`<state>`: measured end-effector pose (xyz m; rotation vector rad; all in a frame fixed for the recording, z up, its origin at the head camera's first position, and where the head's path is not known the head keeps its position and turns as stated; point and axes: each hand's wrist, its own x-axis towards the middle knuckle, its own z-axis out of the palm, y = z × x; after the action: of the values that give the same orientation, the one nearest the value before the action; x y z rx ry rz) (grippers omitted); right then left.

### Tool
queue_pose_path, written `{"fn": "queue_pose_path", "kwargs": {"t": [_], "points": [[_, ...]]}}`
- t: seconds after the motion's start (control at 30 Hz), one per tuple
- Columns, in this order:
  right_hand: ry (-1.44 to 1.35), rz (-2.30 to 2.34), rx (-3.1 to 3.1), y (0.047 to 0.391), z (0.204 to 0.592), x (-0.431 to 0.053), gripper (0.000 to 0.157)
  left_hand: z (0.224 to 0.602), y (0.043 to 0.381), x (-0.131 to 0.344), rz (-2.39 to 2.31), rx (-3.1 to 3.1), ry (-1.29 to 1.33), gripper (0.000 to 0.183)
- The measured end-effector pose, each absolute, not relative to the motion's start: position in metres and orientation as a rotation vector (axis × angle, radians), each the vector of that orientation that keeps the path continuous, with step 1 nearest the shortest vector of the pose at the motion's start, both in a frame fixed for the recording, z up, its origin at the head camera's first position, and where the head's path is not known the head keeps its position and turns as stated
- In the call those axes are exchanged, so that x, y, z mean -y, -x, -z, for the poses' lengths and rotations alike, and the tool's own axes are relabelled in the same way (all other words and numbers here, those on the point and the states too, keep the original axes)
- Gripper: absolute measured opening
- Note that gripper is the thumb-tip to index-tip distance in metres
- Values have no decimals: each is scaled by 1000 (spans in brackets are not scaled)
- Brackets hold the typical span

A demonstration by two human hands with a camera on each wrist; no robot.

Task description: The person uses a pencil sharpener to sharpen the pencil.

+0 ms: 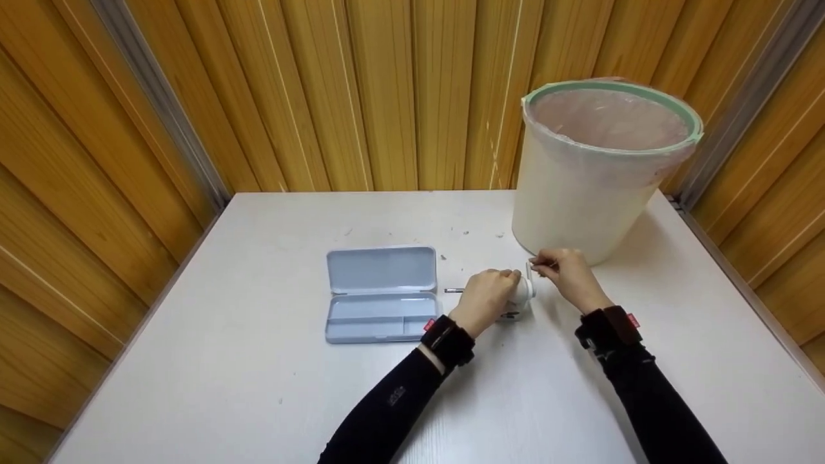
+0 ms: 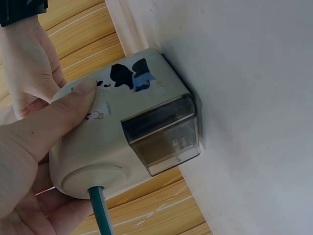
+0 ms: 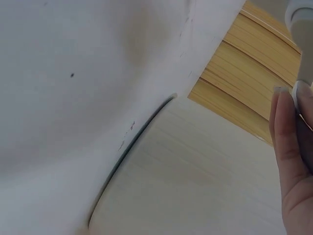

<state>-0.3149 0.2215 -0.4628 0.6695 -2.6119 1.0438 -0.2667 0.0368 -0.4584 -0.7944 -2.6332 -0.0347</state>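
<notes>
A white crank pencil sharpener with dark printed patches and a see-through shavings drawer stands on the table. My left hand grips its body, the thumb lying across one side in the left wrist view. From the sharpener's round front sticks a green pencil, whose far end shows left of the hand in the head view. On the opposite side, my right hand pinches the end of the crank handle between thumb and fingers. The pencil's tip is hidden inside the sharpener.
An open light-blue pencil case lies left of the sharpener, its lid tipped back. A tall cream bin with a green rim and a plastic liner stands at the back right. Small shavings are scattered behind the sharpener.
</notes>
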Motion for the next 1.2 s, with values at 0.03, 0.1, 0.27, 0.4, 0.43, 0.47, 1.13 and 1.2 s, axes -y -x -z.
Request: {"fn": "queue_pose_path", "kwargs": {"t": [0.03, 0.1, 0.27, 0.4, 0.43, 0.47, 1.13, 1.2], "points": [[-677, -1039, 2625, 316, 464, -221, 5, 458, 267, -36, 39, 2635, 792, 38], [-684, -1028, 2660, 318, 468, -220, 6, 458, 267, -36, 46, 2638, 796, 37], [-674, -1022, 2721, 320, 473, -221, 4, 457, 266, -36, 41, 2647, 808, 36], [-714, -1014, 2742, 321, 472, -221, 4, 458, 266, -36, 38, 2646, 802, 37], [-730, -1007, 2749, 321, 472, -221, 4, 458, 266, -36, 33, 2643, 801, 37], [-744, -998, 2757, 321, 471, -222, 4, 459, 266, -36, 31, 2639, 802, 38], [-902, -890, 2843, 323, 476, -221, 16, 459, 264, -38, -7, 2627, 765, 34], [-908, -890, 2858, 322, 476, -222, 17, 460, 264, -38, -10, 2627, 768, 34]]}}
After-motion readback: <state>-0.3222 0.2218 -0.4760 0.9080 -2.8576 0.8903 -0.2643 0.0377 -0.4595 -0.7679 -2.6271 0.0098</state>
